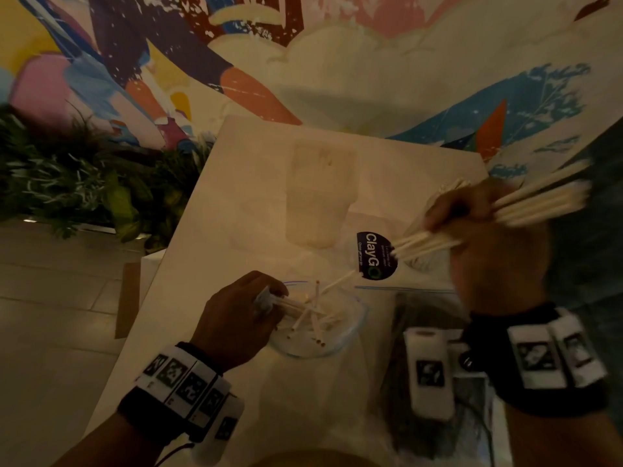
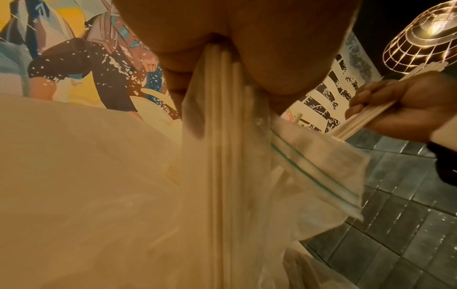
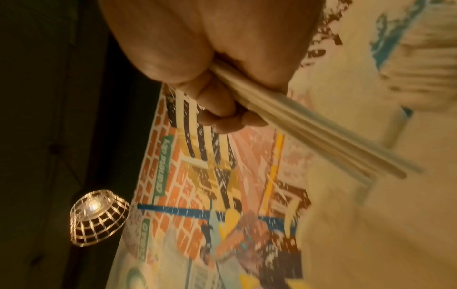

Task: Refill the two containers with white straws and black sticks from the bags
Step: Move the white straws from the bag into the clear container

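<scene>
Two hands are showing: the left hand (image 1: 236,318) is gripping one bunch of white straws (image 2: 222,136) and the right hand (image 1: 478,217) is gripping a second bunch (image 1: 539,200), each too blurred to count singly. One clear bag (image 2: 321,176) is lying open at the left hand, roughly ten loose straws (image 1: 317,318) are lying crossed inside its mouth, and one round dark sticker (image 1: 376,256) is sitting on the one white table (image 1: 256,183). Two wire lamps are glowing, one per wrist view (image 2: 425,33) (image 3: 97,217), possibly the same lamp.
</scene>
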{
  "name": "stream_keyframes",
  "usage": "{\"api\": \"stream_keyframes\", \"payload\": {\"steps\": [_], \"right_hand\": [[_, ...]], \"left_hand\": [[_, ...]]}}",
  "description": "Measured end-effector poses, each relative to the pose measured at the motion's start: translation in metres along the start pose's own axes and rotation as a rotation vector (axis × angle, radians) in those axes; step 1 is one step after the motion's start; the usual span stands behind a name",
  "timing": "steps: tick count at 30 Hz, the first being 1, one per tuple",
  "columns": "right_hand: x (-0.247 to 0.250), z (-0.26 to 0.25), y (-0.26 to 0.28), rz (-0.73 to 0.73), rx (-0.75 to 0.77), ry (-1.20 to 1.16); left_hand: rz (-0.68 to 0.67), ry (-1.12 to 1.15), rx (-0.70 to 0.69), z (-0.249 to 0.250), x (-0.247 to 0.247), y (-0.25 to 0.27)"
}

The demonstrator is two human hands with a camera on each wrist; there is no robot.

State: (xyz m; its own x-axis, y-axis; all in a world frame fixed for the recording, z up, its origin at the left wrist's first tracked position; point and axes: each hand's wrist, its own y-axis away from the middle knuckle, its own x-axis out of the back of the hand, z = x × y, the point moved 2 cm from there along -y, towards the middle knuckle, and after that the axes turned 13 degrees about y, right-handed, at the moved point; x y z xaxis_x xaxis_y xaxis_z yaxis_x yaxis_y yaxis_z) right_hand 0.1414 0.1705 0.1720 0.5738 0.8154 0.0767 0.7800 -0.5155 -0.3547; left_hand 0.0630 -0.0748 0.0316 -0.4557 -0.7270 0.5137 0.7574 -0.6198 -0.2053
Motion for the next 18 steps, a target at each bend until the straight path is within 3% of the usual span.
{"api": "stream_keyframes", "payload": {"steps": [6, 9, 12, 18], "right_hand": [[0.064, -0.001, -0.07, 0.31, 0.173, 0.035], [0.084, 0.017, -0.093, 0.33, 0.143, 0.047], [0.078, 0.035, -0.094, 0.345, 0.117, 0.148], [0.077, 0.047, -0.095, 0.312, 0.115, 0.108]], "left_hand": [[0.015, 0.026, 0.015, 0.002, 0.001, 0.0], [0.021, 0.013, 0.001, 0.004, 0.001, 0.0], [0.019, 0.021, -0.032, 0.001, 0.001, 0.0], [0.016, -0.006, -0.035, -0.003, 0.002, 0.001]]}}
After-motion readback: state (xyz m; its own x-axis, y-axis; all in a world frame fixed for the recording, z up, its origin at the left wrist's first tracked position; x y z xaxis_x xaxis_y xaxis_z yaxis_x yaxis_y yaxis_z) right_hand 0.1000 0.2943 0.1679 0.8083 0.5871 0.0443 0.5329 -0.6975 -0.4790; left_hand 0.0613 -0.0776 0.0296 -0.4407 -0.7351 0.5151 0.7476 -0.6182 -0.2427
